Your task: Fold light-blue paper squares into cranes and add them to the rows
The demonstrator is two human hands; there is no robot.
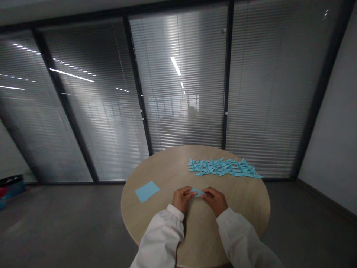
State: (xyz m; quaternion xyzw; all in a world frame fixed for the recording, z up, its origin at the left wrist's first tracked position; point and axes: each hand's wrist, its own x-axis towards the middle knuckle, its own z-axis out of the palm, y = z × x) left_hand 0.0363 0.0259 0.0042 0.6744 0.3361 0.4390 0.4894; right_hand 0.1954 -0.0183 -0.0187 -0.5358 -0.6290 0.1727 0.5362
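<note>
Fingers point(187, 194) — on edges of blue paper point(198, 192)

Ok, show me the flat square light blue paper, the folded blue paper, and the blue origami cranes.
Flat square light blue paper point(147, 191): head view, its centre.
Folded blue paper point(198, 192): head view, its exposed middle.
Blue origami cranes point(224, 167): head view, middle of the group.

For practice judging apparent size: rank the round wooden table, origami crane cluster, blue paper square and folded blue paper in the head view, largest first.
1. round wooden table
2. origami crane cluster
3. blue paper square
4. folded blue paper, though partly hidden
</note>
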